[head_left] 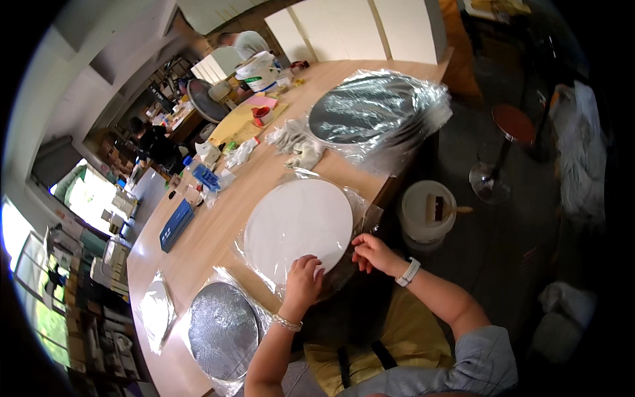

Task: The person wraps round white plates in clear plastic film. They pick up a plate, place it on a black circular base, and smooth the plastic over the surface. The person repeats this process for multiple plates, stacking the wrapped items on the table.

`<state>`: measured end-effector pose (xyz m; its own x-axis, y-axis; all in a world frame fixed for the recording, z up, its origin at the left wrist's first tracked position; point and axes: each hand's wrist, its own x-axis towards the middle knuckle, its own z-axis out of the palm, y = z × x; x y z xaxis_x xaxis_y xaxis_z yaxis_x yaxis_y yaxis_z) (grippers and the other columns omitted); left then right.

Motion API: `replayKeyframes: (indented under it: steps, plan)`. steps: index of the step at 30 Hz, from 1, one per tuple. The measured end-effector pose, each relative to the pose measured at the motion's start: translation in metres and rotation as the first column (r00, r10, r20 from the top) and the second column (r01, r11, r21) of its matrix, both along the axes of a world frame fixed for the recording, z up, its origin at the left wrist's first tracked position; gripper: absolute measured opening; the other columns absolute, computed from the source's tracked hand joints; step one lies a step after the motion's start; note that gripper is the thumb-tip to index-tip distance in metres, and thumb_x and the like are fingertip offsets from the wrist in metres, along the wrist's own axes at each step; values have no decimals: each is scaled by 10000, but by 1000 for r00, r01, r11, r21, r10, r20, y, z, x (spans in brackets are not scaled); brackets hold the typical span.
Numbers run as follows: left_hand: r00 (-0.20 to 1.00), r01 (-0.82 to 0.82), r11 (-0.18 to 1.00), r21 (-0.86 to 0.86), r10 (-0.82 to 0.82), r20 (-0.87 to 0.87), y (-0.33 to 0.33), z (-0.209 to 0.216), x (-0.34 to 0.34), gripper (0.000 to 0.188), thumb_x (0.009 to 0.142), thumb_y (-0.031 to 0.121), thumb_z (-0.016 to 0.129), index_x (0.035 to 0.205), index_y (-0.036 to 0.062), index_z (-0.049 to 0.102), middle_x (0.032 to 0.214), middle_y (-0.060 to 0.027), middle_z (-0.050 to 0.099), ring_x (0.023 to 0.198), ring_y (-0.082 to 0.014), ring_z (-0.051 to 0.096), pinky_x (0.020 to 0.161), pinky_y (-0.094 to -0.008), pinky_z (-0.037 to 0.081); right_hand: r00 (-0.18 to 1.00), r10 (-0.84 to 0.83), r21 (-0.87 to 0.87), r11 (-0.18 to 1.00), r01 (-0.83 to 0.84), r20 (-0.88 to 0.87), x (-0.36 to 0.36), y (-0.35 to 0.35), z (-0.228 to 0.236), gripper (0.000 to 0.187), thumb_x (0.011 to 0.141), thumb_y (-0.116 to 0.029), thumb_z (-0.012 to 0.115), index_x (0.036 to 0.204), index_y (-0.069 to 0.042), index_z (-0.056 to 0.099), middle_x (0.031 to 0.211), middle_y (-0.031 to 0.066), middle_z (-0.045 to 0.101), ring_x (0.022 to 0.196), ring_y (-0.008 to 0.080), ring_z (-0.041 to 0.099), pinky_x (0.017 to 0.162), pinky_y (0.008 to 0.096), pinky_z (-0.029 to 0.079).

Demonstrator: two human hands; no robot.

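Table [145,248]: long, pale wood, runs from near the wearer to the back of the room.
Person [250,45]: grey top, at the table's far end; head blurred.
Stool [512,124]: red round seat, metal stem and base, on the floor right of the table.
Dark disc [350,116]: round, under shiny crinkled wrap, toward the far right of the table; wrap hangs past the edge.
White disc [297,225]: flat on clear film [360,204] at the table's near edge, right in front of the wearer; film sticks out around it.
Silver disc [225,331]: shiny, wrapped, lies left of the left forearm.
Bucket [423,228]: whitish, on the floor just off the table's right edge.
Left hand [304,283]: over the white disc's near edge, fingers bent, narrow gap; can't tell if it pinches anything.
Right hand [374,253]: just beside the disc's right edge, near the film, fingers curled in, narrow; can't tell whether film is caught in them.
Gloves [297,142]: whitish, crumpled heap between white disc and dark disc.
Box [176,225]: blue, long, left of the white disc.
Brush [450,210]: wooden handle, dark bristles, at the bucket's top.
Watch [409,271]: pale strap, right wrist.
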<state>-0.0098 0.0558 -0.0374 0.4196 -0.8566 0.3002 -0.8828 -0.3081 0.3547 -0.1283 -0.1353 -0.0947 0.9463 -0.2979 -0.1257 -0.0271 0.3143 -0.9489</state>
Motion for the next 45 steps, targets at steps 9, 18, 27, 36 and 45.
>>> replayKeyframes:
  steps: [9, 18, 27, 36, 45]
  plan:
    - [965, 201, 971, -127, -174, 197, -24, 2, -43, 219, 776, -45, 569, 990, -19, 534, 943, -173, 559, 872, -344, 566, 795, -423, 462, 982, 128, 51, 989, -136, 140, 2, -31, 21, 637, 880, -49, 391, 1452, -61, 111, 737, 85, 585, 477, 107, 523, 404, 228, 420]
    - [963, -64, 986, 152, 21, 270, -61, -12, -35, 444, 881, 138, 541, 1274, -29, 419, 1385, -281, 311, 1281, -471, 281, 1019, -520, 308, 971, 199, -69, 979, -191, 130, -9, -42, 6, 688, 862, -20, 360, 1466, -110, 43, 722, 78, 599, 467, 101, 518, 414, 221, 426]
    - [973, -109, 974, 199, 63, 222, -57, -7, -26, 340, 869, 116, 534, 1188, 5, 503, 1383, -215, 321, 1240, -397, 330, 1000, -491, 310, 978, 161, -23, 987, -159, 135, -10, -40, -1, 570, 873, -34, 388, 1415, -22, 214, 751, 89, 620, 480, 115, 540, 423, 234, 446]
    - [942, 46, 966, 255, -128, 312, -51, -1, -14, 290, 801, 28, 583, 1075, -62, 558, 1168, -205, 553, 1036, -350, 546, 875, -405, 470, 983, 57, -3, 998, -58, 176, -3, -20, -13, 318, 911, -63, 444, 1198, 63, 497, 789, 103, 659, 465, 109, 559, 411, 227, 444]
    - [947, 82, 926, 369, -188, 262, -50, 12, -11, 330, 768, 28, 606, 1078, -73, 554, 1176, -213, 550, 1075, -351, 540, 904, -393, 472, 980, 33, -19, 999, -30, 198, 2, -13, -20, 257, 916, -70, 455, 1114, 54, 562, 728, 86, 653, 445, 104, 541, 414, 233, 433]
